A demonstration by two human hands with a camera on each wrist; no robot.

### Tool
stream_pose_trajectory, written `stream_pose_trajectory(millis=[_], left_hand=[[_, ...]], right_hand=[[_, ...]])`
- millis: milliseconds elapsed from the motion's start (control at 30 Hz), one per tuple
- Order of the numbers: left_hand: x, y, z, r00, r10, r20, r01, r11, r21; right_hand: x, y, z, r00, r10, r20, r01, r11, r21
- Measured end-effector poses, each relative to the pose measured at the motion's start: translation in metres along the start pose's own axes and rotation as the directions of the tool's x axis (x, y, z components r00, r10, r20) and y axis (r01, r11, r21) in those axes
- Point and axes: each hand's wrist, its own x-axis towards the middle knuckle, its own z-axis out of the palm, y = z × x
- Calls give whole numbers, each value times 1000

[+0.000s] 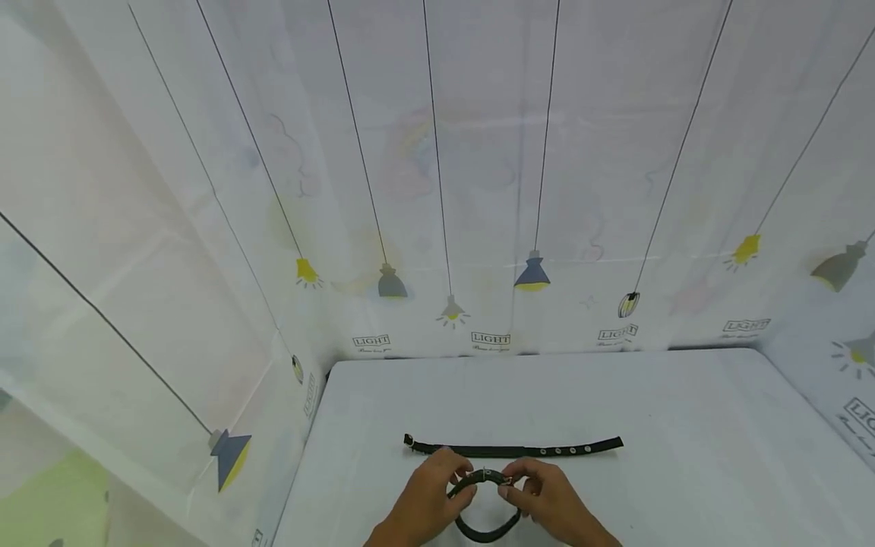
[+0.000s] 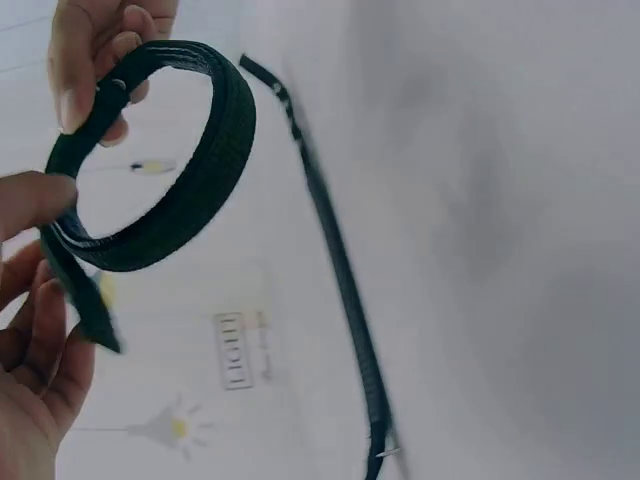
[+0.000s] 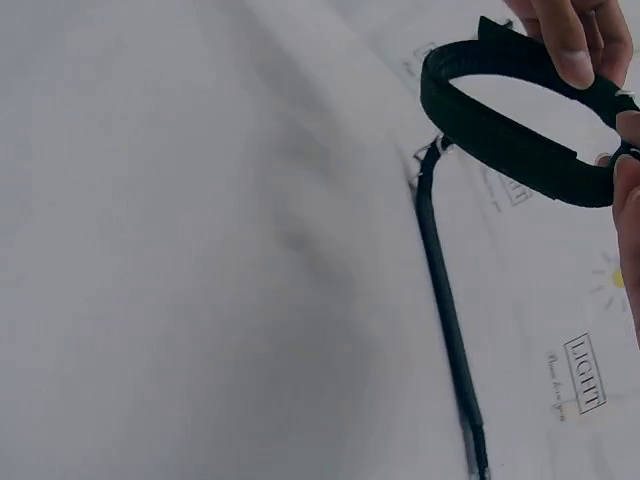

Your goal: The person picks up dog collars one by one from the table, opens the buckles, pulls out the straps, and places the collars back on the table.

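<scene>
A dark green-black collar [image 1: 487, 536] is bent round into a loop between both hands, above the white table. My left hand [image 1: 429, 497] pinches the loop's left side between thumb and fingers, and the strap's free end [image 2: 95, 318] sticks out past those fingers in the left wrist view. On the other side, my right hand [image 1: 547, 497] pinches the band near its metal fittings. Just beyond the hands lies a second dark collar [image 1: 506, 451], stretched out flat, with a buckle at its left end and several metal eyelets toward its right end.
The white table [image 1: 683, 410] extends around the hands. A pale curtain [image 1: 478, 190] printed with hanging lamps and LIGHT labels rises along its back edge and both sides.
</scene>
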Motion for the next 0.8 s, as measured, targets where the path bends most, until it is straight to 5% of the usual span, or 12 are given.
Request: stream_pose_trajectory(millis=[167, 367, 600, 800], left_hand=[[7, 9, -20, 996, 55, -73, -54, 998, 23], [13, 19, -35, 996, 78, -51, -81, 996, -46], [19, 26, -38, 991, 134, -9, -134, 983, -123], [20, 29, -41, 991, 119, 63, -105, 975, -194]], right_hand=[[-7, -22, -7, 994, -108, -28, 108, 994, 5], [-12, -39, -9, 962, -264, -74, 263, 965, -22], [-14, -42, -6, 885, -454, -100, 446, 890, -91], [-11, -42, -5, 801, -584, -129, 564, 810, -163]])
